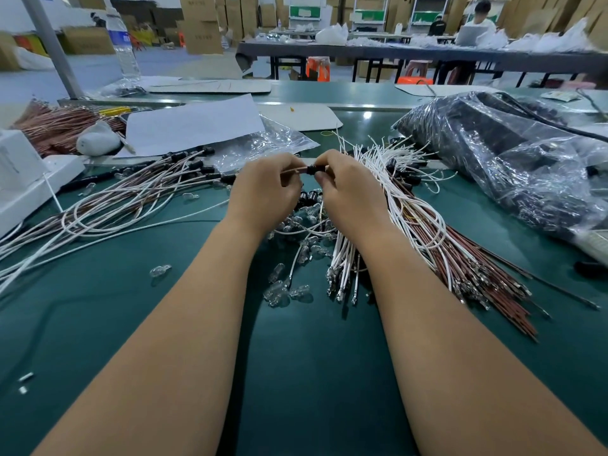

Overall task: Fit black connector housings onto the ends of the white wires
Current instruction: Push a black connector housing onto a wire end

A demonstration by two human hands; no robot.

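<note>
My left hand [266,189] pinches a thin wire end [294,171] and my right hand [348,189] pinches a small black connector housing [312,169]; the two meet between my fingertips above the green table [296,357]. A bundle of loose white and brown wires [411,205] with metal terminals lies just right of my right hand. Finished wires with black housings [197,164] spread out to the left. More black housings [311,195] lie under my hands, partly hidden.
Small clear glass bulbs [283,287] are scattered near my forearms. A large plastic bag of black parts [513,159] fills the right side. A white machine [23,179] stands at the left edge, with paper sheets [194,123], copper wires [59,126] and a water bottle [123,44] behind.
</note>
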